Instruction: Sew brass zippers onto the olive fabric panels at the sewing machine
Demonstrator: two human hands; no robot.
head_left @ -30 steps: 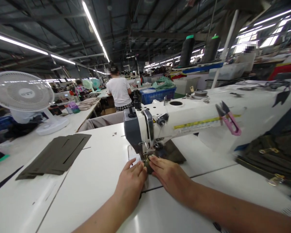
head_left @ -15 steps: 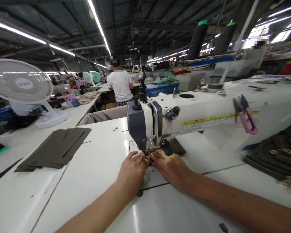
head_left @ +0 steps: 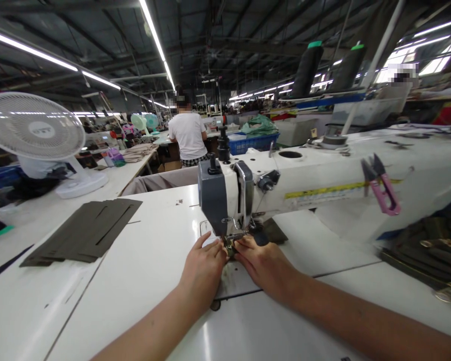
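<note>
At the needle end of the white sewing machine [head_left: 227, 200], my two hands meet over a small dark olive fabric piece [head_left: 230, 246]. My left hand [head_left: 204, 263] is closed at its left edge, fingertips pressed to the piece and one finger lifted apart. From the right, my right hand [head_left: 261, 258] pinches the same piece close to the presser foot, thumb and fingers together. Part of the fabric is hidden under the fingers and the machine head. Dark olive cloth [head_left: 276, 231] also shows flat behind my right hand.
A fanned stack of dark olive panels [head_left: 86, 230] lies on the left of the table. Pink thread snips [head_left: 385, 193] hang on the machine arm. Dark zippered pieces [head_left: 432, 245] are piled at right. A white fan [head_left: 40, 130] stands at left; a person in white [head_left: 187, 133] works ahead.
Both hands stay by the presser foot with only slight shifts. The finger on my left hand stands a little higher. The whole view has tilted slightly.
</note>
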